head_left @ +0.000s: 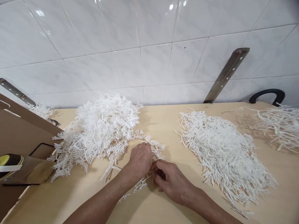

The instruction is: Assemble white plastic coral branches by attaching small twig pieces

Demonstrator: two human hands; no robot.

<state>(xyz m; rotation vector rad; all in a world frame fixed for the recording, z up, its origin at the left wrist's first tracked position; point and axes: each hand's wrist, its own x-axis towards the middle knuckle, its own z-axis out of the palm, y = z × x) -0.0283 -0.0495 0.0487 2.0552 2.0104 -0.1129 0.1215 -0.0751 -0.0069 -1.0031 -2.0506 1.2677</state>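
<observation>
Low over the table's middle, my left hand is closed, its fingertips hidden from me. A white branching sprig like artificial coral or twigs pokes out below it, and another white sprig shows just beyond. My right hand meets the left one, thumb and fingers pinched together at the sprig's end; the exact contact point is hidden. Left of my hands rises a big heap of white branched sprigs. To the right lies a flatter pile of thin white pieces.
A brown cardboard box stands at the left edge, with a clear container with a yellow-and-black end by it. Looser white branches and a black curved handle are at the right. Metal slotted strips rise against the tiled wall.
</observation>
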